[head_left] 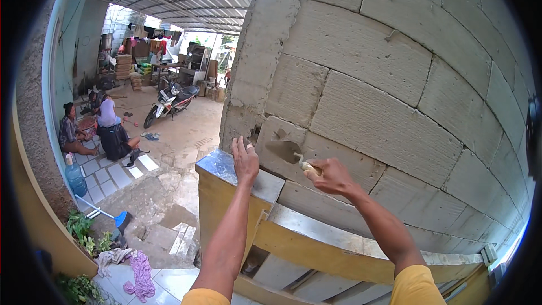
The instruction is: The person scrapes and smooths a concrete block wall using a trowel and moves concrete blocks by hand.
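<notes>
My right hand grips a trowel by its pale handle. The trowel blade lies close against a grey block wall, beside a smoother patch of mortar. My left hand is open, its fingers stretched up against the lower end of the rough concrete column at the wall's edge. Just right of those fingertips is a small broken hollow in the column. Under my left hand runs the pale top of a yellow low wall; the palm side of that hand is hidden.
Ledges and slats of the yellow wall stretch below my arms. Down on the left are a broom, a blue water bottle and a purple cloth. Farther off, several people sit on tiles near a parked motorcycle.
</notes>
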The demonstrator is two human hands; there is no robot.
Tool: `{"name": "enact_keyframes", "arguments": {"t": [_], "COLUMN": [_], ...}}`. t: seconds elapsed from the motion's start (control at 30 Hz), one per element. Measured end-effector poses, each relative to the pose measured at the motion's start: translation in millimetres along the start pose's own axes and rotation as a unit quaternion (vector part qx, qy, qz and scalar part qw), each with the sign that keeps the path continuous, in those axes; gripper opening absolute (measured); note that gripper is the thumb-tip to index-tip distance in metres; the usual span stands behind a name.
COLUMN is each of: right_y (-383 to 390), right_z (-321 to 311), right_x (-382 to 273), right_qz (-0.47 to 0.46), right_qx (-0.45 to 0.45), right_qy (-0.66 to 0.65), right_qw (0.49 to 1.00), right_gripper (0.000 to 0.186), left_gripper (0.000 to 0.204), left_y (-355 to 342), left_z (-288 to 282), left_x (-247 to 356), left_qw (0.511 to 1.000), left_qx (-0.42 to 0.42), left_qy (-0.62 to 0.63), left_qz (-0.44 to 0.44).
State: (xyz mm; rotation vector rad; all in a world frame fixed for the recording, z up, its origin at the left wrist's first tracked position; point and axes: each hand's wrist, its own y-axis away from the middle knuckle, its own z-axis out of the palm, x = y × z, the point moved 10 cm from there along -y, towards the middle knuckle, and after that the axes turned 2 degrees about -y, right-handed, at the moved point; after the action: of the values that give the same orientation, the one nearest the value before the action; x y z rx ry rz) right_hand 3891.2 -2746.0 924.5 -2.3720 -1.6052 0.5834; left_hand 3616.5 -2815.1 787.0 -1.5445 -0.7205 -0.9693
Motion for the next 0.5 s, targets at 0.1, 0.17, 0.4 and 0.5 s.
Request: {"name": "enact_keyframes", "arguments": {"t": [0.1, 0.17, 0.4, 0.5], "right_y": [-39.2, -74.7, -125.9, -132.2], "right_z": [-44.3, -91.4, -100.3, -176.8], "right_x": [-28.5, -48.8, -93.5, -82.2], "right_qz": [-0.003, -0.044, -0.114, -0.045], "right_qx": [0.051, 0.138, 0.033, 0.173], "right_qy": [-0.063, -0.107, 0.068, -0.111], "right_qw": [0.997, 0.984, 0.991, 0.978], "right_gripper": [0.035, 0.036, 0.034, 0.037], "left_gripper": [0.058, 0.057, 0.057, 0.059], "left_y": [0.2, 0.8, 2.4, 3.0], "left_z": [-2.3, -5.1, -6.8, -5.5], "left_x": [0.5, 4.6, 8.2, 7.5], "left_qw": [1.0, 0.999, 0.999, 1.0], "left_qx": [0.005, 0.014, 0.017, 0.009], "left_qy": [0.02, 0.024, 0.006, -0.013], "left_qz": [0.004, 0.024, 0.028, 0.022]}}
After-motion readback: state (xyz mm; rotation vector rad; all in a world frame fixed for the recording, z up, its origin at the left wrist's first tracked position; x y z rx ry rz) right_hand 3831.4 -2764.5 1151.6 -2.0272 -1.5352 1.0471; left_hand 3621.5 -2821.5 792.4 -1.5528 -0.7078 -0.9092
